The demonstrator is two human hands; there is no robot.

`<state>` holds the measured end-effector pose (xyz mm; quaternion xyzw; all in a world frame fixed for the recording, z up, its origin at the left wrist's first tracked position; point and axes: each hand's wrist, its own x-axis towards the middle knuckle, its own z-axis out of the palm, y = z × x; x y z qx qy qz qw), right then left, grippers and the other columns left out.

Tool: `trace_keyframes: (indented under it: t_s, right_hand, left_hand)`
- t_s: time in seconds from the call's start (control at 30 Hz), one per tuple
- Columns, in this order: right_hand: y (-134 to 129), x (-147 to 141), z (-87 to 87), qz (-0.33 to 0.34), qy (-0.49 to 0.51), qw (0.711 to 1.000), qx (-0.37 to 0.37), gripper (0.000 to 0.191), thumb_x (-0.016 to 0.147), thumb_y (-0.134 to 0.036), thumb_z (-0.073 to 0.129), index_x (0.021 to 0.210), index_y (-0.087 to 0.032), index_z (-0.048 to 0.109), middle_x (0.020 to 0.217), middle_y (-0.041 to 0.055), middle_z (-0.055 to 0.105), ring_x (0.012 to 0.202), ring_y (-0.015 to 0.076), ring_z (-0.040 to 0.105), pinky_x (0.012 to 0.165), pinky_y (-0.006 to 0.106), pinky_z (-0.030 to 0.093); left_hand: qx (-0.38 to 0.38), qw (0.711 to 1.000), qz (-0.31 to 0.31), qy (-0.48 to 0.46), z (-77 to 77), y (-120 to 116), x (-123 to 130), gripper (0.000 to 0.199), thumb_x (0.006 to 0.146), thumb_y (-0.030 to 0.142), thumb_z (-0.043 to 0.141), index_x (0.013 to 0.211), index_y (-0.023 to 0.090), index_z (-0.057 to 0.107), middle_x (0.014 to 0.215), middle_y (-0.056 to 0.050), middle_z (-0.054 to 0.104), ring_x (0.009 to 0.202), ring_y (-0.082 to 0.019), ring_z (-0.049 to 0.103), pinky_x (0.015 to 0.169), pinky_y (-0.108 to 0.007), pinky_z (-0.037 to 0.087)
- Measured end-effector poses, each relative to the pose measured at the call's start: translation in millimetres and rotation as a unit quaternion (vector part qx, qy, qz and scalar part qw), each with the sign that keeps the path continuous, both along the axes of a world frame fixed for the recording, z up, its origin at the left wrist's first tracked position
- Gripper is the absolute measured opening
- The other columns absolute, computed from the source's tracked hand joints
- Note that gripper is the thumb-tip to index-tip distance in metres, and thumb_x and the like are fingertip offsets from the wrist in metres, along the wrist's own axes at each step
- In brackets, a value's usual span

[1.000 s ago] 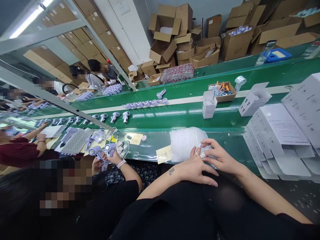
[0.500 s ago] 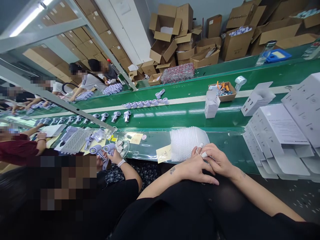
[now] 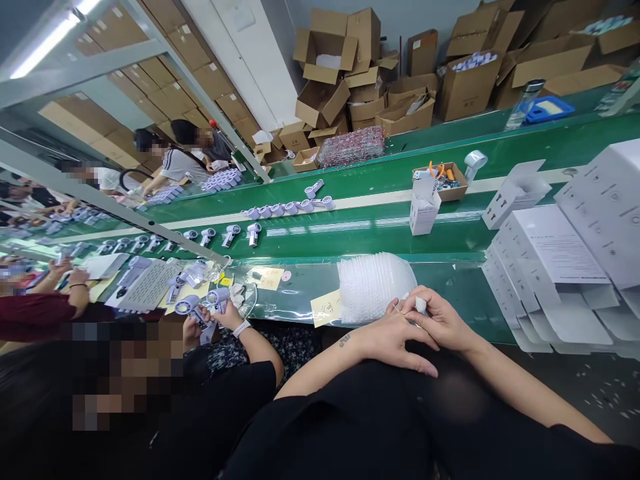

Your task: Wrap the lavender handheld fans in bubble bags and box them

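My left hand [image 3: 403, 339] is in front of my body at the bench edge, palm down, with its thumb stretched out and its fingers apart. Against its fingers, my right hand [image 3: 437, 320] is closed in a pinch. A small white piece [image 3: 421, 305], like a finger wrap or a bit of tape, shows between the right fingers; its exact kind is unclear. A thin white strand lies near the left fingertips, partly hidden. Just beyond both hands rests a stack of clear bubble-wrap bags [image 3: 375, 288], with a yellow paper note [image 3: 326, 309] at its left.
Folded white printed boxes [image 3: 545, 267] stand at the right. An open small white box [image 3: 424, 212] and a carton of tools [image 3: 453, 183] sit farther back. Handheld fans [image 3: 254, 233] line the green conveyor. At left, a co-worker holds fans [image 3: 217, 300].
The white piece at my right fingers has shifted a little right and sits higher. My hands stay together in nearly the same place. The view has moved slightly.
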<state>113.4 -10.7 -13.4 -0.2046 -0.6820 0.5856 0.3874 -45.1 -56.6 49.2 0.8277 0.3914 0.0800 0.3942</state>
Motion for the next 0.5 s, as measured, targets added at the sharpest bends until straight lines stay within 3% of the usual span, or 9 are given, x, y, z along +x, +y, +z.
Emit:
trace_keyframes:
  t_s: [0.17, 0.33, 0.5]
  right_hand:
    - [2, 2, -3.6, 0.036, 0.008, 0.994, -0.099, 0.009, 0.087, -0.03, 0.053, 0.091, -0.024, 0.048, 0.092, 0.003, 0.059, 0.09, 0.0188, 0.059, 0.086, 0.043, 0.048]
    - [16, 13, -5.1, 0.083, -0.097, 0.984, -0.123, 0.054, 0.08, -0.028, 0.062, 0.125, -0.029, 0.032, 0.123, 0.0069, 0.053, 0.107, 0.0205, 0.054, 0.094, 0.044, 0.042]
    - [24, 17, 1.6, 0.155, -0.145, 0.976, -0.058, 0.033, 0.083, -0.028, 0.057, 0.116, -0.024, 0.053, 0.12, 0.0063, 0.056, 0.109, 0.0225, 0.052, 0.098, 0.045, 0.039]
  left_hand:
    - [0.005, 1.0, -0.009, -0.008, -3.0, 2, 2, 0.045, 0.074, 0.053, 0.062, 0.112, 0.027, 0.062, 0.12, -0.003, 0.058, 0.123, -0.024, 0.04, 0.105, -0.036, 0.029]
    - [0.057, 0.996, -0.003, 0.074, -11.2, 4, 6, 0.043, 0.079, 0.056, 0.054, 0.112, 0.03, 0.062, 0.13, -0.006, 0.049, 0.128, -0.029, 0.033, 0.107, -0.056, 0.012]
    - [0.079, 0.991, -0.03, 0.108, -16.6, 4, 8, 0.041, 0.082, 0.055, 0.05, 0.11, 0.028, 0.062, 0.132, -0.007, 0.047, 0.136, -0.028, 0.017, 0.105, -0.063, 0.002]
